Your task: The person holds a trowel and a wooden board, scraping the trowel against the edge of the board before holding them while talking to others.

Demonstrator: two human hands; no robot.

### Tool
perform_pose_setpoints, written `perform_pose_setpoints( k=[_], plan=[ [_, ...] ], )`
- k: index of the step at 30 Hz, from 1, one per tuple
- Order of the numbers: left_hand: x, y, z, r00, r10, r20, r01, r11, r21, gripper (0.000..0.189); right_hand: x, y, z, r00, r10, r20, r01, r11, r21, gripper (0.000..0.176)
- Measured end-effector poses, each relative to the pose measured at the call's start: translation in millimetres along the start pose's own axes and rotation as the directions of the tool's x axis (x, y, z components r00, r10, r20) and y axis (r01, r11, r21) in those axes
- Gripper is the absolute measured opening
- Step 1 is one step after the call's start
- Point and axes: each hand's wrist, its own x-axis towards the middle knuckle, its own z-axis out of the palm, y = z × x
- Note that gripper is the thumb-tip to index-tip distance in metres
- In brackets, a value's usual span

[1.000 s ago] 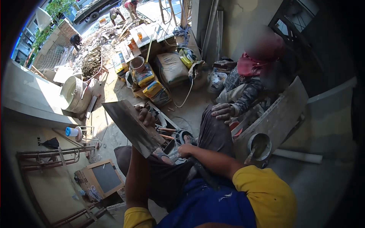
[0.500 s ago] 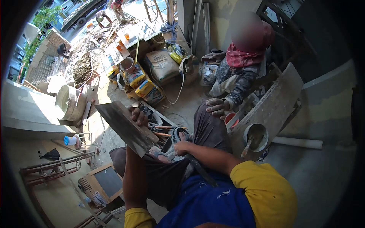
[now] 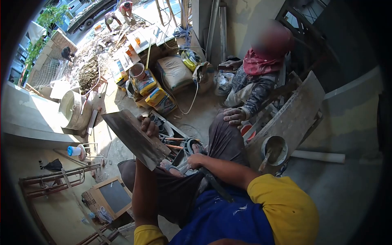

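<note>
My left hand (image 3: pixel 149 126) is raised, with its fingers wrapped round the back of a wide, flat metal trowel (image 3: pixel 131 138). The trowel's blade slants down to the right above my lap. My right hand (image 3: pixel 197 160) is closed low between my knees, beside a sandalled foot. A dark strip (image 3: pixel 216 183) runs from near this hand toward my blue shirt. What the right fingers grip is hidden. Across from me sits a co-worker (image 3: pixel 265 61) in a red head covering, with one hand (image 3: pixel 234 116) resting by my knee.
A mortar-stained board (image 3: pixel 292 110) leans at the right, near a pot (image 3: pixel 274 150) with a tool inside. Hand tools lie in a tray (image 3: pixel 173 128) ahead. Behind are sacks (image 3: pixel 174 72), a large tub (image 3: pixel 73 109) and rubble. A framed panel (image 3: pixel 112 197) lies lower left.
The co-worker's covered head has shifted slightly down and to the right. The view has moved a little. Both my hands look the same, with the trowel still in my left hand.
</note>
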Motion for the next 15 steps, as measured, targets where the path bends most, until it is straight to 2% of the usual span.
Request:
perform_pose_setpoints(
  k=[4, 6, 10, 13, 15],
  plan=[
    [2, 1, -1, 1.000, -0.009, 0.006, 0.009, 0.999, -0.039, 0.039, 3, 1, -1, 1.000, 0.002, -0.023, -0.002, 1.000, 0.017, 0.040],
    [2, 2, -2, 1.000, -0.022, 0.014, 0.022, 1.000, -0.019, 0.039, 6, 0, -3, 0.998, 0.025, 0.050, -0.024, 0.999, -0.038, 0.037],
    [2, 2, -6, 0.998, -0.025, 0.063, 0.025, 1.000, 0.004, 0.041, 6, -2, -3, 1.000, -0.015, 0.003, 0.015, 0.997, -0.076, 0.036],
    [-2, 2, -5, 0.999, -0.010, 0.045, 0.011, 1.000, -0.019, 0.039, 8, -5, -4, 0.999, -0.024, -0.029, 0.023, 0.998, -0.052, 0.032],
    [-5, 2, -5, 1.000, -0.006, 0.002, 0.006, 1.000, 0.022, 0.040, -2, -12, -13, 0.999, 0.042, -0.013, -0.042, 0.999, 0.034, 0.029]
  ],
)
